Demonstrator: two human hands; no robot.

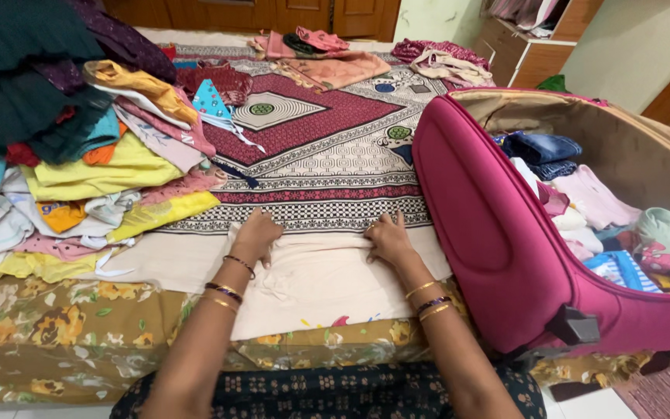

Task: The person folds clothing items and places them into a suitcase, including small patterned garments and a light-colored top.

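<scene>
Across the bed, a patterned maroon-and-cream printed bedsheet (327,147) carries a tall heap of mixed folded clothes (79,155) at the left and an open magenta fabric suitcase (490,233) at the right, packed with folded denim, pink and pale green garments. Between them lies a cream cotton garment (316,279), long axis running left to right, directly ahead of the person. Left hand (256,237) and right hand (388,239) press flat on its far edge, fingers curled lightly, clamping nothing; the right hand sits nearer the suitcase.

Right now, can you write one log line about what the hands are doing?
left hand: flat on cream cloth | right hand: pressing same cloth | pink suitcase: open, at right | clothes pile: at left
</scene>
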